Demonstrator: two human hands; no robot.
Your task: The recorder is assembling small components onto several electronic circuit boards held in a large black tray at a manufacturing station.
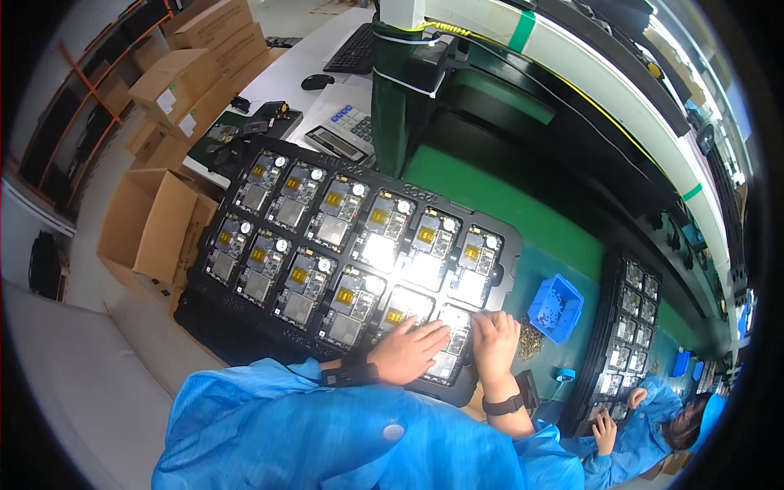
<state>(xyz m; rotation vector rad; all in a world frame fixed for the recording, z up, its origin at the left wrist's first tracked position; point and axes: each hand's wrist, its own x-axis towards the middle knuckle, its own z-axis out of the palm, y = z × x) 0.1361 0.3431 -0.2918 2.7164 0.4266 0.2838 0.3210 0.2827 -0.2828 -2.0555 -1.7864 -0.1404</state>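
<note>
A worker in a blue coat bends over a black tray (508, 276) spread across the centre of the frame, its compartments holding circuit boards in two rows of six. The circuit board (442, 367) under the hands lies in the lower row, at the tray's right-hand end, just below and right of centre. The left hand (406, 351) reaches flat toward it, fingers extended and slightly spread, fingertips over its left side. The right hand (496, 339) is at its right edge, fingers curled narrowly together; from where I stand, I cannot tell whether they grip anything. Right of this hand lie loose brass-coloured parts (530, 341) and a blue bin (570, 296) of small dark pieces. Upper left of centre: a calculator (343, 135). Lower right: a co-worker (649, 429) beside another tray stack (599, 331).
</note>
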